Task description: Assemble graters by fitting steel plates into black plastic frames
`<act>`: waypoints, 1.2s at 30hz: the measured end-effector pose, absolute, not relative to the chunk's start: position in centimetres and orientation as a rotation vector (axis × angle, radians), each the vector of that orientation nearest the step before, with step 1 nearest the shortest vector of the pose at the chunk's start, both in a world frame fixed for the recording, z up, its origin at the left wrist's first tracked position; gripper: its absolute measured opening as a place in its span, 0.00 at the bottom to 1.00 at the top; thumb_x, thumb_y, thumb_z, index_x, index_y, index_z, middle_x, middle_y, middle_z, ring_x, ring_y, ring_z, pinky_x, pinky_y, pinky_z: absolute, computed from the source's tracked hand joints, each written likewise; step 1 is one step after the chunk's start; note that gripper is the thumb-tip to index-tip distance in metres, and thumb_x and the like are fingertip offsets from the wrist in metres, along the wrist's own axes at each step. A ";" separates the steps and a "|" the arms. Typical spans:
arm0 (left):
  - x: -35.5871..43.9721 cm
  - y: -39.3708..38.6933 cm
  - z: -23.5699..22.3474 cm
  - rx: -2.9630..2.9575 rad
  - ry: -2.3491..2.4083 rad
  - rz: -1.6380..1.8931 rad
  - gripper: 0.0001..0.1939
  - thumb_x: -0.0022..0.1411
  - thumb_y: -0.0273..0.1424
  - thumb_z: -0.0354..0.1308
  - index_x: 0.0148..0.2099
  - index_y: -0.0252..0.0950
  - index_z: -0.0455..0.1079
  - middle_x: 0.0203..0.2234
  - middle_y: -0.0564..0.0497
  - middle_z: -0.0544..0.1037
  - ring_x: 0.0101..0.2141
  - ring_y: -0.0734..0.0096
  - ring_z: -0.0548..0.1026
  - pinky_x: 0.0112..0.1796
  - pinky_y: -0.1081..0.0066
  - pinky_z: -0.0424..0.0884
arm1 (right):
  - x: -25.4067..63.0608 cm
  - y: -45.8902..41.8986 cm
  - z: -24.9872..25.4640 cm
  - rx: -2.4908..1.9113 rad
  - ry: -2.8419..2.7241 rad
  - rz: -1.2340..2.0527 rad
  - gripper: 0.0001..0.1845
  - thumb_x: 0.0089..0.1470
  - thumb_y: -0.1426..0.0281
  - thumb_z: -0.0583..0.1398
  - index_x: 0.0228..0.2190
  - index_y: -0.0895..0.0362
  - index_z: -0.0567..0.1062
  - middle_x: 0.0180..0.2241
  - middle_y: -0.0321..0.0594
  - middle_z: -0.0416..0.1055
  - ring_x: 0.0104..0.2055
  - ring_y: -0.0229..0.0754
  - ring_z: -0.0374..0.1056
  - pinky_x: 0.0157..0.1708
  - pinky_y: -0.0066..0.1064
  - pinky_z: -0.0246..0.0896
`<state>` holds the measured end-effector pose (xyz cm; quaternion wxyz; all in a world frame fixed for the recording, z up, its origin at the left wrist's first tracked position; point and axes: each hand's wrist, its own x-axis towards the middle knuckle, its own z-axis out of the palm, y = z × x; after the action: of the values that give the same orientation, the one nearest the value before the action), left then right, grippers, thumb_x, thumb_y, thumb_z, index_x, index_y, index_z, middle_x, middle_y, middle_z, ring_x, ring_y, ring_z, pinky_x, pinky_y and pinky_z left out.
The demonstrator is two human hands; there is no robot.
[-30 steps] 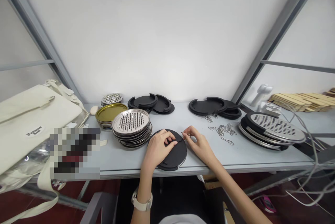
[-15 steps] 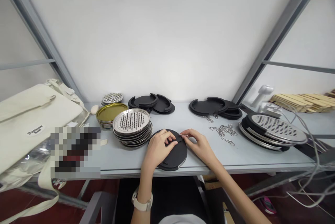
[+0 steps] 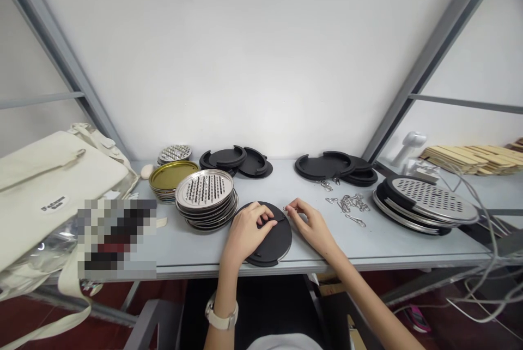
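Observation:
A black round holder [image 3: 267, 243] lies face down near the table's front edge, a thin metal rim showing beneath it. My left hand [image 3: 251, 230] rests on it with curled fingers, thumb and index finger pressing a small black raised part near its middle. Just right of the holder, my right hand [image 3: 308, 224] pinches a small metal wire clip [image 3: 291, 209], mostly hidden by the fingertips. More wire clips [image 3: 349, 204] lie loose to the right. Left of my hands stands a stack of round metal grater discs [image 3: 206, 192].
Black ring holders [image 3: 235, 160] and more black holders [image 3: 327, 166] lie along the wall. At right is a pile of assembled graters [image 3: 429, 197]. A gold lid [image 3: 171, 175] tops another stack. A cream bag [image 3: 61, 175] sits left; wooden slats [image 3: 466, 160] and cables are right.
My right hand has shifted slightly right with the wire clip, off the holder's edge. My left hand stays on the holder.

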<state>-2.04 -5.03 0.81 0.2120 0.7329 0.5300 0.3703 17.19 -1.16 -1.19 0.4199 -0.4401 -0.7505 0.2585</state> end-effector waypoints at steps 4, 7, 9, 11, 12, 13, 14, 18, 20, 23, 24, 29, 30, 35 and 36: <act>-2.1 -5.1 0.8 2.041 1.472 1.038 0.02 0.60 0.32 0.58 0.37 0.42 0.71 0.31 0.57 0.72 0.32 0.73 0.70 0.36 0.72 0.65 | 17.2 -1.2 -1.1 -1.077 -1.910 0.662 0.13 0.63 0.63 0.53 0.29 0.55 0.69 0.29 0.37 0.70 0.34 0.40 0.67 0.37 0.30 0.60; -2.1 -5.1 0.8 2.042 1.466 1.039 0.02 0.60 0.31 0.58 0.37 0.42 0.71 0.31 0.56 0.72 0.33 0.73 0.71 0.36 0.72 0.65 | 17.2 -1.2 -1.1 -1.044 -1.949 0.675 0.13 0.63 0.63 0.53 0.30 0.55 0.70 0.31 0.38 0.71 0.35 0.41 0.67 0.38 0.30 0.61; -2.1 -5.0 0.8 2.042 1.465 1.040 0.02 0.60 0.31 0.58 0.37 0.41 0.71 0.31 0.56 0.72 0.32 0.73 0.71 0.36 0.72 0.65 | 17.2 -1.2 -1.2 -1.030 -1.969 0.677 0.12 0.63 0.63 0.52 0.30 0.55 0.70 0.32 0.38 0.71 0.36 0.41 0.67 0.39 0.30 0.61; -2.0 -5.0 0.7 2.048 1.464 1.040 0.02 0.60 0.31 0.58 0.37 0.42 0.71 0.31 0.56 0.72 0.33 0.73 0.71 0.36 0.72 0.65 | 17.1 -1.2 -1.2 -1.037 -1.978 0.660 0.12 0.63 0.64 0.52 0.30 0.54 0.70 0.32 0.37 0.71 0.36 0.40 0.67 0.39 0.30 0.61; -2.0 -5.0 0.7 2.049 1.465 1.040 0.02 0.60 0.31 0.59 0.37 0.42 0.71 0.31 0.56 0.72 0.33 0.73 0.71 0.36 0.72 0.65 | 17.1 -1.2 -1.2 -1.047 -1.983 0.647 0.12 0.63 0.63 0.52 0.30 0.54 0.70 0.31 0.37 0.71 0.35 0.40 0.67 0.39 0.30 0.60; -2.0 -5.0 0.7 2.050 1.467 1.039 0.02 0.60 0.31 0.59 0.37 0.42 0.71 0.31 0.56 0.72 0.32 0.73 0.71 0.36 0.72 0.65 | 17.1 -1.2 -1.2 -1.061 -1.989 0.633 0.13 0.63 0.63 0.52 0.29 0.55 0.69 0.31 0.37 0.70 0.35 0.40 0.66 0.38 0.30 0.60; -2.0 -5.0 0.7 2.050 1.468 1.039 0.02 0.60 0.31 0.58 0.37 0.42 0.71 0.31 0.56 0.72 0.32 0.73 0.71 0.36 0.72 0.65 | 17.1 -1.2 -1.2 -1.075 -1.997 0.619 0.13 0.63 0.63 0.52 0.29 0.55 0.68 0.30 0.37 0.69 0.34 0.40 0.66 0.37 0.30 0.60; -2.0 -5.1 0.8 2.050 1.468 1.036 0.02 0.60 0.31 0.58 0.37 0.42 0.71 0.31 0.56 0.72 0.32 0.73 0.71 0.36 0.72 0.65 | 17.1 -1.2 -1.3 -1.131 -2.036 0.572 0.15 0.64 0.63 0.51 0.26 0.55 0.65 0.26 0.35 0.66 0.29 0.39 0.63 0.33 0.30 0.57; -2.0 -5.1 0.9 2.051 1.470 1.037 0.02 0.60 0.31 0.58 0.37 0.41 0.71 0.31 0.56 0.72 0.32 0.73 0.71 0.37 0.71 0.65 | 17.1 -1.2 -1.2 -1.145 -2.045 0.568 0.15 0.64 0.63 0.51 0.26 0.55 0.64 0.25 0.34 0.64 0.28 0.38 0.61 0.31 0.29 0.56; -2.0 -5.1 1.0 2.050 1.470 1.038 0.02 0.60 0.31 0.58 0.37 0.41 0.71 0.31 0.55 0.72 0.33 0.72 0.71 0.37 0.71 0.66 | 17.0 -1.2 -1.1 -1.150 -2.043 0.585 0.16 0.64 0.63 0.50 0.25 0.55 0.63 0.24 0.33 0.62 0.27 0.37 0.59 0.30 0.28 0.54; -2.0 -5.1 1.0 2.050 1.468 1.039 0.02 0.60 0.31 0.58 0.37 0.41 0.71 0.31 0.55 0.72 0.33 0.72 0.71 0.37 0.71 0.66 | 17.0 -1.2 -1.1 -1.151 -2.042 0.593 0.16 0.64 0.63 0.50 0.24 0.55 0.62 0.23 0.32 0.61 0.26 0.37 0.58 0.29 0.28 0.54; -2.0 -5.1 1.0 2.045 1.467 1.035 0.03 0.60 0.31 0.57 0.37 0.41 0.71 0.31 0.55 0.72 0.33 0.71 0.71 0.37 0.70 0.66 | 17.0 -1.3 -1.1 -1.168 -2.036 0.608 0.18 0.63 0.63 0.50 0.23 0.55 0.60 0.20 0.31 0.56 0.24 0.36 0.54 0.26 0.28 0.51; -2.0 -5.1 1.0 2.045 1.466 1.034 0.03 0.60 0.32 0.57 0.37 0.41 0.71 0.31 0.54 0.72 0.33 0.71 0.71 0.37 0.70 0.66 | 17.1 -1.3 -1.2 -1.172 -2.037 0.603 0.18 0.63 0.63 0.49 0.22 0.55 0.59 0.20 0.31 0.56 0.23 0.36 0.54 0.26 0.28 0.50; -2.0 -5.1 0.9 2.050 1.466 1.037 0.03 0.60 0.32 0.58 0.37 0.41 0.71 0.31 0.55 0.72 0.33 0.72 0.71 0.37 0.71 0.66 | 17.1 -1.2 -1.4 -1.180 -2.069 0.592 0.19 0.63 0.63 0.49 0.21 0.55 0.58 0.19 0.31 0.57 0.23 0.36 0.55 0.25 0.28 0.49; -2.0 -5.1 0.9 2.049 1.467 1.037 0.03 0.60 0.32 0.58 0.37 0.41 0.71 0.31 0.55 0.72 0.33 0.72 0.71 0.37 0.71 0.66 | 17.1 -1.2 -1.4 -1.182 -2.076 0.592 0.19 0.63 0.63 0.48 0.22 0.55 0.58 0.19 0.31 0.57 0.23 0.36 0.55 0.25 0.28 0.49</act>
<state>-2.00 -5.11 0.93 0.2068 0.7358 0.5265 0.3723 17.11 -1.17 -1.36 0.3337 -0.4528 -0.7951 0.2269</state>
